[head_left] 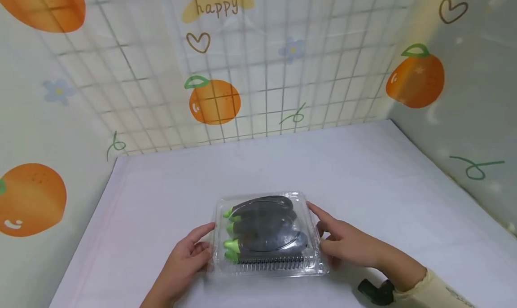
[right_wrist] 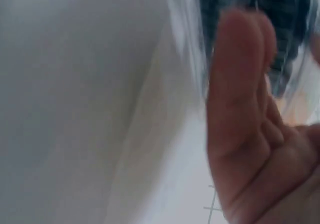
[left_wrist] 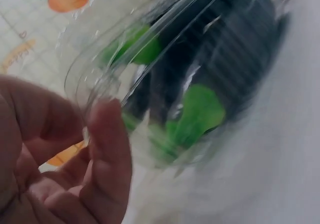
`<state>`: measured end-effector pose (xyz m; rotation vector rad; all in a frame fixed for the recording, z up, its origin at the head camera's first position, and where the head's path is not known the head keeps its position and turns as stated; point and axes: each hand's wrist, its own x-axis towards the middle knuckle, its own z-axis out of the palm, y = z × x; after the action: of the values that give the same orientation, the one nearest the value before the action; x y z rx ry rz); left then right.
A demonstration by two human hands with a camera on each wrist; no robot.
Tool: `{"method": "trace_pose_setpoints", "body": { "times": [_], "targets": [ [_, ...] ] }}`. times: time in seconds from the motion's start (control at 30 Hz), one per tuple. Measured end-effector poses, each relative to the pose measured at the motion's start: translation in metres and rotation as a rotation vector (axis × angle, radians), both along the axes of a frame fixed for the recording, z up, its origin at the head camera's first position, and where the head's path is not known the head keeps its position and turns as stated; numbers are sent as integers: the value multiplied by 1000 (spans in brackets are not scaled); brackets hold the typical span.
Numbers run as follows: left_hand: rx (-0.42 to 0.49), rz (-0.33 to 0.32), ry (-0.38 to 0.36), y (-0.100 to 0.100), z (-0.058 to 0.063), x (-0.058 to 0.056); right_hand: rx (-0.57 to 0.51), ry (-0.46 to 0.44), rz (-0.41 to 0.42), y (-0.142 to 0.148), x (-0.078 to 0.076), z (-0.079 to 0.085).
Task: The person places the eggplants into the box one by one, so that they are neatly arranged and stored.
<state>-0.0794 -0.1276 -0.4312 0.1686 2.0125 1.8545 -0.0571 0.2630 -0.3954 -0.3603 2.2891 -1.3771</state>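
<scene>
A clear plastic clamshell box (head_left: 266, 265) with several dark eggplants (head_left: 262, 229) inside sits between the two hands, low in the middle of the head view. Green stem ends (left_wrist: 200, 111) point toward the left hand. That left hand (head_left: 186, 263) pinches the box's left rim between thumb and fingers, as its wrist view shows up close. On the opposite side, the right hand (head_left: 347, 243) grips the right edge, its index finger stretched along the side. In the right wrist view, the thumb overlaps the blurred box, and the far fingers are partly hidden.
A white-covered table (head_left: 169, 200) spreads beneath the box. Behind it hangs a sheet (head_left: 250, 74) printed with oranges over a wire grid, with printed side sheets (head_left: 464, 133) at left and right. A dark strap-like piece (head_left: 375, 292) sits by the right wrist, near the cream sleeve (head_left: 428, 294).
</scene>
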Motion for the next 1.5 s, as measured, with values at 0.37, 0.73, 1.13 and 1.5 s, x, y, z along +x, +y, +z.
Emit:
{"method": "trace_pose_setpoints", "body": {
  "times": [0.37, 0.73, 1.13, 1.5],
  "targets": [
    [-67, 244, 83, 17, 1, -16, -62, 69, -336, -33, -31, -11],
    [96, 137, 7, 11, 2, -22, -250, -23, -231, -21, -30, -16],
    [-1, 146, -50, 15, 16, -22, -263, -95, -353, -29, -24, -2],
    [9, 145, -58, 15, 17, -25, -289, -164, -454, -35, -22, 0]
  ]
}}
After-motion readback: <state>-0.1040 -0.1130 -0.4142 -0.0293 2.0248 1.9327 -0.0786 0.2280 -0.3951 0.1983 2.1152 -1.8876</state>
